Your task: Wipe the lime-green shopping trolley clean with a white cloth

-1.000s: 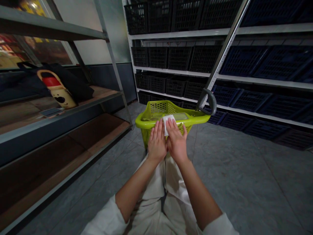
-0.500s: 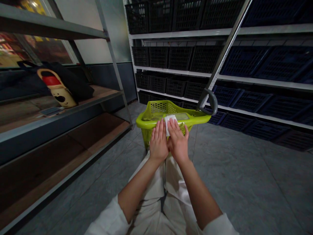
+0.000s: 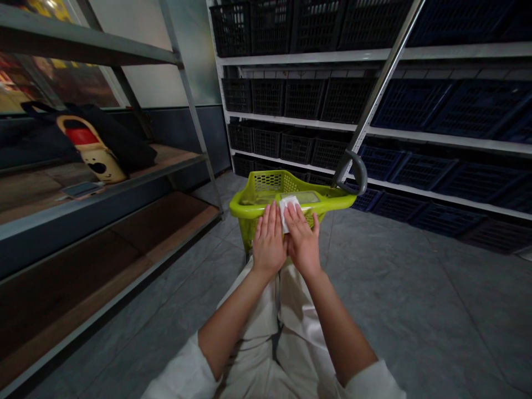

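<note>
— Lime-green perforated plastic basket (image 3: pixel 247 211), pictured just beyond the knees of cream trousers (image 3: pixel 255 332), above grey floor tiles (image 3: pixel 394 277). Base out of view.

— And the hands?

— Side by side at the near rim. Left hand (image 3: pixel 268 244) with fingers straight, together and unclenched, tips laid along the green plastic. Right hand (image 3: pixel 303 244) with fingers stretched over a small folded white cloth (image 3: pixel 286 203), possibly tissue, holding it pressed to the rim beside a pale rectangular panel (image 3: pixel 308 197). Cannot tell about the thumbs, mostly hidden.

— Heavy?

— Probably light, judging by the thin pierced walls, yet stiff and unlikely to crack under a firm press. Smooth and shiny along the rim, so perhaps slick to bare skin. Best gripped by that thick rim, one hand at either side, rather than by the mesh.

— And the white piece?

— Soft, limp, almost weightless in all likelihood; easily creased or shifted. Best kept under flat fingertips, near the middle.

— Also in shot?

— Grey loop handle (image 3: pixel 362 174) at the basket's right end, black plastic crates (image 3: pixel 268 97) on white shelves (image 3: pixel 291 59) behind, red-topped beige bottle (image 3: pixel 100 160) on a metal-framed rack (image 3: pixel 141 233) at left.
</note>
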Demonstrator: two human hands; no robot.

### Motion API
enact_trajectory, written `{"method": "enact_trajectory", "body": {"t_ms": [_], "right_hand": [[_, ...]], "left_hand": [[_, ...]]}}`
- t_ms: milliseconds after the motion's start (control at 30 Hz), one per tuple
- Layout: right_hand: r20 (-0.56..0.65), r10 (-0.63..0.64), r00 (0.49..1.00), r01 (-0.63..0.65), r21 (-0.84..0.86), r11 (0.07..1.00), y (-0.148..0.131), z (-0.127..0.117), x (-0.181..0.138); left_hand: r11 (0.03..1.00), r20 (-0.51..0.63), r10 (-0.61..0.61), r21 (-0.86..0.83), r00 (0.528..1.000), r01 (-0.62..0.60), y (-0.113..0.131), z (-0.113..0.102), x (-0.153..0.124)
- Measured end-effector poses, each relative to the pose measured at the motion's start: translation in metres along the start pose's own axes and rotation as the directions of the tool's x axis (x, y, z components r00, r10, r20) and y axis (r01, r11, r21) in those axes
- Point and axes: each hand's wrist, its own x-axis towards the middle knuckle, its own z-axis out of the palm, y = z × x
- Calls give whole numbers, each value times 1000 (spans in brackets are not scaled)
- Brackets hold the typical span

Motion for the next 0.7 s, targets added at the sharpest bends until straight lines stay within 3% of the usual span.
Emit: {"method": "enact_trajectory", "body": {"t_ms": [100,200,267,400,500,600,700], "right_hand": [[-65,92,994,-93,-11,996,16,0,-3],[-218,323,921,-333,-8,943,30,5,-6],[-264,380,886,-395,-1,919,26,8,-4],[-68,126,990,-126,1,992,0,3,3],[-11,15,1000,-15,21,1000,2,-2,3],[-151,204,967,-206,3,979,25,1,-3],[-275,415,867,-429,10,903,37,6,-7]], "left_hand": [[1000,-2,10,13,1000,-10,-3,-2,-1],[1000,-9,10,14,1000,-10,-3,-3,-1],[1000,-9,3,9,1000,-3,-2,-2,-1],[1000,-12,-6,1,1000,6,-1,2,-1],[1000,-6,3,3,1000,-3,-2,1,-1],[1000,-7,3,3,1000,-3,-3,-1,-1],[1000,-6,0,-1,1000,0,-1,-2,0]]}}
